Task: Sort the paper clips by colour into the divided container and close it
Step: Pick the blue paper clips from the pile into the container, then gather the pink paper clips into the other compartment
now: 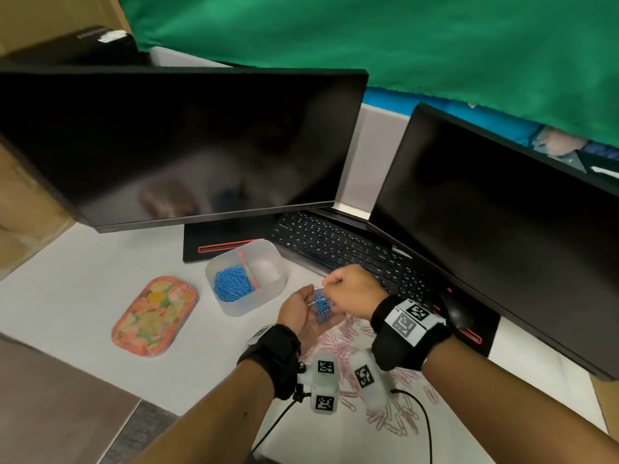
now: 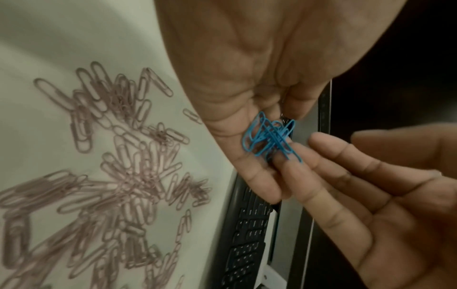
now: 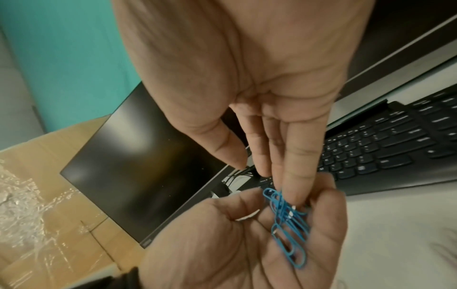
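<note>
My left hand (image 1: 299, 316) lies palm up over the desk, carrying a small tangle of blue paper clips (image 1: 321, 308) on its fingers (image 2: 346, 176). From above, my right hand (image 1: 348, 289) reaches in and pinches that blue bundle (image 2: 269, 138) (image 3: 288, 221) with its fingertips. The translucent divided container (image 1: 268, 296) stands open just to the left, with a heap of blue clips (image 1: 231, 284) in its left compartment. Nothing shows in the compartment right of the pink divider (image 1: 248, 267). Many pink paper clips (image 1: 348, 334) (image 2: 128, 176) are spread on the desk under my hands.
The container's flowery lid (image 1: 155, 316) lies on the desk to the left. Behind my hands are a black keyboard (image 1: 335, 244), a mouse (image 1: 457, 313) and two dark monitors (image 1: 187, 142) (image 1: 502, 209). Cardboard boxes (image 1: 23, 209) stand at the far left.
</note>
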